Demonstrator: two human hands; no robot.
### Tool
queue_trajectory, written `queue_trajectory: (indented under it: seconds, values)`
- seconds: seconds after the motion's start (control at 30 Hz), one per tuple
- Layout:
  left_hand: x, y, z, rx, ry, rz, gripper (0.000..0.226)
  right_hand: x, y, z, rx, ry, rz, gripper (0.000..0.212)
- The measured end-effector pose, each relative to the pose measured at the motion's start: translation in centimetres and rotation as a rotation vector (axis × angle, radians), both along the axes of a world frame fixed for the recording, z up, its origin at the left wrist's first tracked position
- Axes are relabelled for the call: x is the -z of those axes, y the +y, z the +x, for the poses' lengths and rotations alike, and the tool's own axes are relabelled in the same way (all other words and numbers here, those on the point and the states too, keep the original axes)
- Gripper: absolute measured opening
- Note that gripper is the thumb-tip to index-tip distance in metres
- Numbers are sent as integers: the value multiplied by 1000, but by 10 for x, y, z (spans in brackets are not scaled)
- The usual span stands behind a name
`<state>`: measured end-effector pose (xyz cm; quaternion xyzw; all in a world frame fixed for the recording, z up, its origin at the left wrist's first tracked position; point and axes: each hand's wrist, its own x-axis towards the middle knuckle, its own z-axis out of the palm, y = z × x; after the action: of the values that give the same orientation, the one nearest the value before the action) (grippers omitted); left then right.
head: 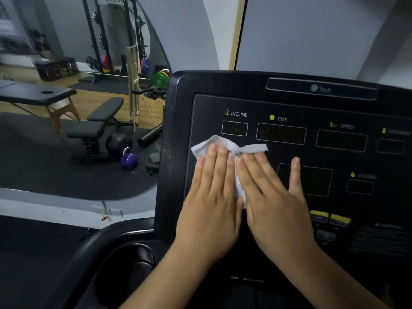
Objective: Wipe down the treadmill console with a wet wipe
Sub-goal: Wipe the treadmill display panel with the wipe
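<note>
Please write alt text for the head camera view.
Two bare hands, left hand and right hand, press a white wet wipe flat against the black treadmill console, just below its dark INCLINE and TIME displays. A gym with a weight bench and a purple kettlebell lies to the left.

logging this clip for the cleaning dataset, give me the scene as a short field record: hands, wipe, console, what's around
left hand: left hand flat, palm down on the wipe
right hand: right hand flat beside it, fingers spread, also pressing the wipe
wipe: white wet wipe crumpled, pinned to the panel under both hands, below the INCLINE display
console: black treadmill console, displays unlit
buttons: yellow buttons lower right, not touched
surroundings: weight bench and purple kettlebell on the gym floor to the left
</note>
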<state>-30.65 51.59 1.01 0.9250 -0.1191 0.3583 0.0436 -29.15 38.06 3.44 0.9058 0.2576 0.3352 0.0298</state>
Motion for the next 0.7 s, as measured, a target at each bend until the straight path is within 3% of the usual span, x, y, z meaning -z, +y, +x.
queue_trajectory:
  seconds: [0.2, 0.43, 0.7]
  values:
    - [-30, -8, 20, -8, 0, -20, 67, -25, -3, 18, 25, -40, 56, 58]
    - [-5, -22, 2, 41, 3, -29, 66, 2, -22, 4, 10, -44, 48, 58]
    - [-30, -32, 22, 54, -25, 7, 66, -17, -31, 18, 55, -76, 81, 58]
